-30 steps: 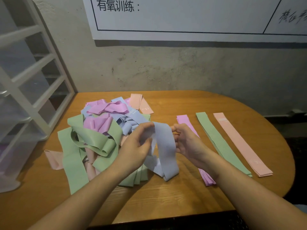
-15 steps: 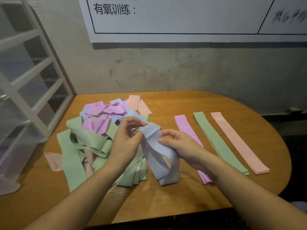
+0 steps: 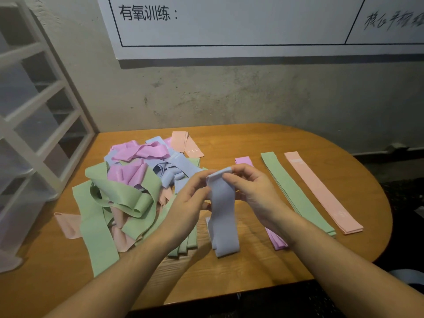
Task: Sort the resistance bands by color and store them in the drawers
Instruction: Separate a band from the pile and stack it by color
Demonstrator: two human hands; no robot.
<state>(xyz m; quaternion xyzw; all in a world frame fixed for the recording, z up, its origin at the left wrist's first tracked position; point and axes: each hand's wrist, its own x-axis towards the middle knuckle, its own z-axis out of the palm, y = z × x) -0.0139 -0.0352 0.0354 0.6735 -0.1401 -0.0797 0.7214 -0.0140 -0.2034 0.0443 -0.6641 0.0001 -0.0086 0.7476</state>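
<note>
A light blue band (image 3: 223, 216) hangs down over the table's middle, folded flat, its lower end touching the wood. My left hand (image 3: 187, 203) pinches its upper left edge and my right hand (image 3: 254, 191) pinches its top right corner. Left of my hands lies a tangled pile of bands (image 3: 128, 187) in green, purple, blue and pink. To the right three sorted stacks lie straight: purple (image 3: 276, 241), partly hidden by my right wrist, green (image 3: 293, 191) and pink (image 3: 321, 191).
A white drawer unit (image 3: 29, 138) with translucent drawers stands at the left edge of the wooden table (image 3: 252, 271). A concrete wall with a white printed board (image 3: 252, 24) rises behind. The table's rounded right end and front edge are close.
The blue band has been flattened and drawn upright between my hands. Both hands have come together at its top end, and it hangs straighter than before.
</note>
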